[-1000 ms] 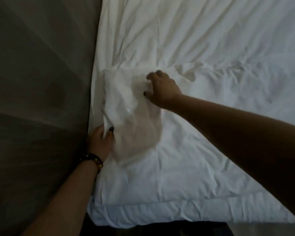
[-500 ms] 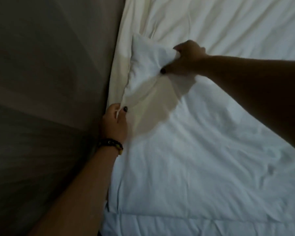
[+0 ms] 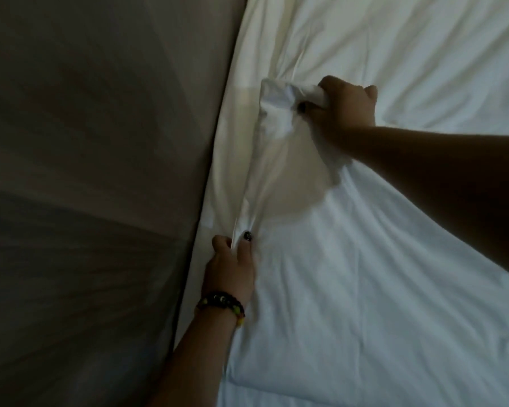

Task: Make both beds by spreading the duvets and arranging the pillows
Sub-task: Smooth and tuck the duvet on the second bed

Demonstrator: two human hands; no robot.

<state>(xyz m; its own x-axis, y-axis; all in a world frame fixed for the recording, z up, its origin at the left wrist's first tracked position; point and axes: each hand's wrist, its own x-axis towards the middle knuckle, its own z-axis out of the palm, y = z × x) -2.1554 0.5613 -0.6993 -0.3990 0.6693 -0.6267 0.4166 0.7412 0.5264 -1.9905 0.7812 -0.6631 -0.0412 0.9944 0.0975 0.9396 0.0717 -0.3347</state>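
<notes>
A white duvet (image 3: 350,274) lies across the bed and fills the right side of the head view. My left hand (image 3: 232,265), with a dark beaded bracelet on the wrist, pinches the duvet's left edge close to the wall. My right hand (image 3: 344,110) grips a bunched fold of the duvet near its corner (image 3: 272,95), further up the bed. The edge is stretched taut between both hands. A cream sheet (image 3: 238,142) shows between the duvet's edge and the wall. No pillow is in sight.
A dark grey-brown wall or panel (image 3: 100,171) runs along the bed's left side, tight against the mattress. More wrinkled white bedding (image 3: 409,48) spreads toward the top right.
Both hands have carried the duvet's edge up the bed along the wall. The corner, slack and crumpled before, is now pulled taut between them, and my right hand's grip on the fold has tightened.
</notes>
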